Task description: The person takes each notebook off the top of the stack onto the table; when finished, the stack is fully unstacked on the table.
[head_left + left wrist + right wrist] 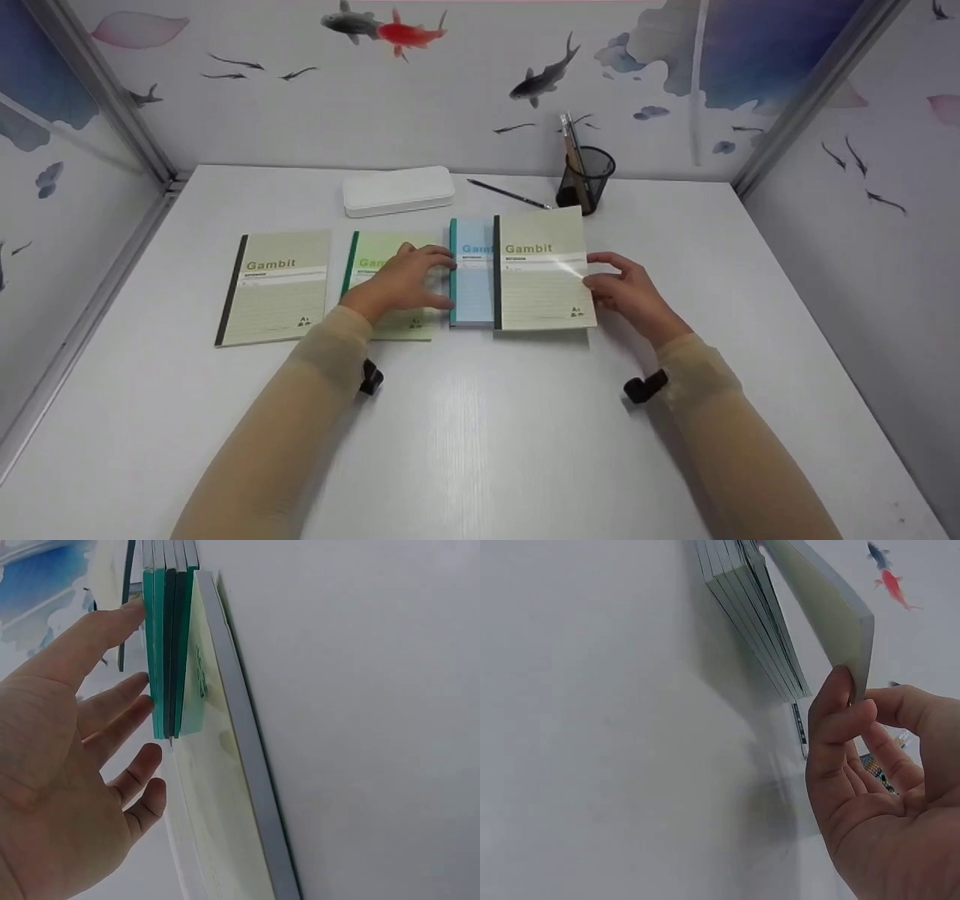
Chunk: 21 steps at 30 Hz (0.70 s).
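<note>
A white counter (480,435) carries a row of "Gambit" notebooks. The right hand (630,291) pinches the right edge of the top green notebook (544,270), thumb on the cover and curled fingers beneath; the right wrist view shows this notebook (832,622) tilted up off the stack (750,622) of notebooks under it, with the thumb (829,716) pressed against its edge. The top green notebook lies right of centre, its dark spine toward the left, overlapping a light blue notebook (471,281) that shows as a strip just to its left.

The left hand (401,281) lies flat with fingers spread and nearly straight, palm down on the second green notebook (375,255), fingertips reaching to the teal spine of the light blue notebook. In the left wrist view the fingers (112,716) touch the teal and dark spines of the stacked notebooks (169,652); nothing is gripped.

At the far left of the row, apart from the hands, lies a third green notebook (276,286) with a dark spine. Toward the far edge of the counter rest a white case (398,190), a dark pen (508,193) lying flat just to its right, and a black mesh pen holder (586,178) with upright items in it. Panels painted with fish enclose the counter on three sides.
</note>
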Motion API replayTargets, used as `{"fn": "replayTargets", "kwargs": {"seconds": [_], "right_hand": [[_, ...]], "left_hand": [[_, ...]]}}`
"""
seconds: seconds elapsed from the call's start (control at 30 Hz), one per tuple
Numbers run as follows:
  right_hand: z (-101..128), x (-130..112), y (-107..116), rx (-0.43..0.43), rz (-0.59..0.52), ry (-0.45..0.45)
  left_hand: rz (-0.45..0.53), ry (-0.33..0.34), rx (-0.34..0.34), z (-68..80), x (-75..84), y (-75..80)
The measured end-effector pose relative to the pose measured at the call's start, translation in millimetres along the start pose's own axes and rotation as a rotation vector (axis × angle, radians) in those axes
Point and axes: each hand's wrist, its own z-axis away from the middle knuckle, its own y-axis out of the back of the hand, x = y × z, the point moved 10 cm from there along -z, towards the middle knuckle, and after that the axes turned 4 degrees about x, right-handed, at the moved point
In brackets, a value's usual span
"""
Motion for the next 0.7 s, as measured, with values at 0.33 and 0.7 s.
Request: {"fn": "replayTargets", "kwargs": {"seconds": [0.33, 0.7], "right_hand": [[12, 16, 63, 0.051, -0.049, -0.070], [15, 25, 101, 0.076, 0.016, -0.083]], "left_hand": [[0.020, 0.002, -0.004, 0.0, 1.0, -1.4], [-0.016, -0.023, -0.010, -1.4, 2.6, -2.6]]}}
